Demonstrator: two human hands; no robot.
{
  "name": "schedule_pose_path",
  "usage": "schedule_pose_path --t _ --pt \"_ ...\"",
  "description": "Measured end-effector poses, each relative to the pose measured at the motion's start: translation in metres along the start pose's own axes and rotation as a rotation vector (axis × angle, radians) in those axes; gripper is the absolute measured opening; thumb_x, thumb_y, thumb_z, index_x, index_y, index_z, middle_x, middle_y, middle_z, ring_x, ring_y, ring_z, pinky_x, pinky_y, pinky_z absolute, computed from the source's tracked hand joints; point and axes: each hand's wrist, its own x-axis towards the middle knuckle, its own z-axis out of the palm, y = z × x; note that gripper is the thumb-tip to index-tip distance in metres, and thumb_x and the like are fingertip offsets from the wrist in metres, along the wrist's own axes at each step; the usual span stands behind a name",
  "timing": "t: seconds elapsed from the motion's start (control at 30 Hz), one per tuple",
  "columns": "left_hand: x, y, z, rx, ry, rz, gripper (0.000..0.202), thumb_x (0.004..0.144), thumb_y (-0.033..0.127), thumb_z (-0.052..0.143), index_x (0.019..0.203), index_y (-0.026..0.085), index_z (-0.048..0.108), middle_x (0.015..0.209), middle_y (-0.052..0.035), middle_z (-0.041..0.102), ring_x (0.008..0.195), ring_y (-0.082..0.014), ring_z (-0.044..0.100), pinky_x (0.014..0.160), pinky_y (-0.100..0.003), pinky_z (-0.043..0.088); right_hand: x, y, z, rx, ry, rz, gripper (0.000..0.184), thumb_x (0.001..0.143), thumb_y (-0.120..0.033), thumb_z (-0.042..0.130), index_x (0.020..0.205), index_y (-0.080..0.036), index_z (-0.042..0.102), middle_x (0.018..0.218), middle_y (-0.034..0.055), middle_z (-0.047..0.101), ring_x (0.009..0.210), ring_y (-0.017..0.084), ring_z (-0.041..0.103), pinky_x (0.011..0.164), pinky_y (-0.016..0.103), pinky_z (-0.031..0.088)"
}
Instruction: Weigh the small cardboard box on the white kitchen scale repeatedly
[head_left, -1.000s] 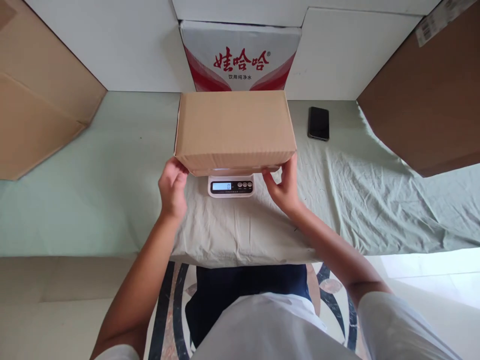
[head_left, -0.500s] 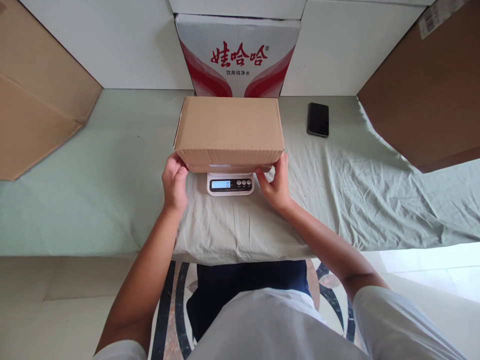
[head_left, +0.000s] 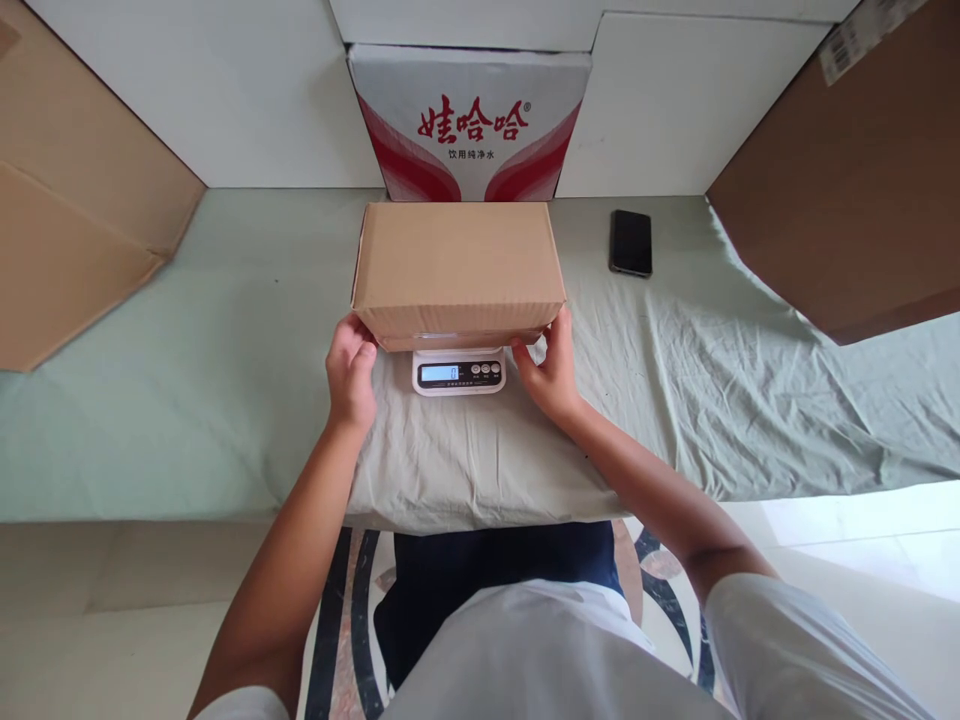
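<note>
A closed brown cardboard box [head_left: 457, 255] is over a white digital kitchen scale [head_left: 459, 388], covering its weighing platform. The scale's lit display reads 0, with a few buttons beside it. My left hand [head_left: 351, 370] grips the box's near left lower corner, its fingers partly hidden behind the cardboard. At the near right lower corner, my right hand [head_left: 551, 368] holds the box with the thumb on the front face and fingers along the side. Whether the box's underside touches the platform I cannot tell.
A black smartphone [head_left: 631, 243] lies on the green cloth [head_left: 247, 400] to the right. Behind the box stands a white and red carton [head_left: 472, 125] against white panels. Large brown cardboard pieces [head_left: 82, 200] rise at the left, and a darker brown board [head_left: 847, 200] at the right.
The whole view has shifted slightly, with the background sitting a little lower. Both hands keep their hold on the box, and the display still reads 0.
</note>
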Motion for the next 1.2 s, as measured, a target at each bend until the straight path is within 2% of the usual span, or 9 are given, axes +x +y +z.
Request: schedule_pose_path --t 0.33,0.43,0.53,0.6,0.7,0.8,0.93,1.03,1.2 --pt "-0.001 0.002 0.001 -0.01 0.016 -0.029 0.069 0.081 0.077 0.085 0.128 0.026 0.079 0.138 -0.0129 0.077 0.145 -0.0381 0.068 0.127 -0.049 0.054 0.001 0.001 -0.001 0.032 -0.012 0.045 0.075 0.099 -0.035 0.07 0.168 -0.047 0.043 0.164 0.0075 0.059 0.149 0.033 0.055 0.13 0.067 0.051" --pt "0.0 0.004 0.002 -0.016 0.019 -0.022 0.072 0.08 0.078 0.085 0.13 0.027 0.078 0.143 -0.013 0.076 0.152 -0.0391 0.064 0.132 -0.051 0.051 0.001 -0.002 -0.005 0.054 -0.006 0.074 0.078 0.097 -0.043 0.073 0.169 -0.045 0.043 0.167 0.0093 0.055 0.152 0.034 0.055 0.127 0.064 0.054" --pt "0.003 0.007 -0.002 -0.044 0.055 0.004 0.077 0.08 0.077 0.085 0.137 0.027 0.075 0.155 -0.0135 0.071 0.161 -0.0387 0.057 0.138 -0.051 0.045 0.001 -0.006 -0.012 0.087 0.066 0.107 0.087 0.094 -0.055 0.075 0.171 -0.045 0.036 0.167 0.0106 0.051 0.15 0.034 0.056 0.121 0.061 0.058" --pt "0.004 0.009 -0.006 -0.085 0.101 0.01 0.081 0.081 0.073 0.086 0.142 0.023 0.071 0.164 -0.0168 0.066 0.164 -0.0381 0.054 0.14 -0.052 0.043 0.002 -0.009 -0.017 0.105 0.126 0.121 0.082 0.095 -0.058 0.071 0.168 -0.046 0.037 0.161 0.0097 0.053 0.146 0.032 0.058 0.119 0.06 0.058" --pt "0.005 0.011 -0.013 -0.141 0.183 0.003 0.084 0.079 0.066 0.088 0.143 0.016 0.068 0.171 -0.0236 0.06 0.164 -0.0375 0.055 0.14 -0.053 0.042 0.004 -0.012 -0.022 0.137 0.177 0.143 0.067 0.096 -0.055 0.068 0.158 -0.045 0.046 0.146 0.0078 0.057 0.138 0.029 0.061 0.118 0.058 0.057" --pt "0.003 0.012 -0.017 -0.172 0.225 -0.009 0.084 0.077 0.065 0.089 0.141 0.014 0.069 0.172 -0.026 0.059 0.163 -0.0378 0.056 0.14 -0.054 0.042 0.007 -0.014 -0.022 0.17 0.22 0.207 0.055 0.094 -0.047 0.069 0.146 -0.041 0.053 0.129 0.0053 0.059 0.127 0.026 0.063 0.114 0.053 0.058" --pt "0.002 0.012 -0.017 -0.181 0.242 -0.024 0.082 0.075 0.066 0.089 0.138 0.016 0.071 0.17 -0.0256 0.061 0.163 -0.0392 0.056 0.14 -0.056 0.042 0.011 -0.015 -0.019 0.208 0.266 0.309 0.041 0.091 -0.038 0.069 0.13 -0.036 0.057 0.111 0.0012 0.055 0.108 0.021 0.061 0.105 0.044 0.057" --pt "0.003 0.012 -0.017 -0.173 0.236 -0.031 0.08 0.075 0.066 0.088 0.137 0.018 0.072 0.168 -0.0238 0.063 0.163 -0.0396 0.056 0.141 -0.057 0.04 0.014 -0.016 -0.019 0.253 0.306 0.359 0.037 0.086 -0.034 0.068 0.121 -0.033 0.058 0.102 -0.0008 0.054 0.095 0.018 0.056 0.092 0.038 0.053" --pt "0.003 0.013 -0.017 -0.122 0.225 -0.037 0.073 0.08 0.067 0.083 0.137 0.022 0.072 0.168 -0.0189 0.065 0.163 -0.0367 0.056 0.141 -0.055 0.039 0.018 -0.015 -0.021 0.295 0.342 0.425 0.032 0.078 -0.029 0.067 0.109 -0.03 0.06 0.094 -0.0023 0.054 0.089 0.017 0.053 0.083 0.034 0.046"
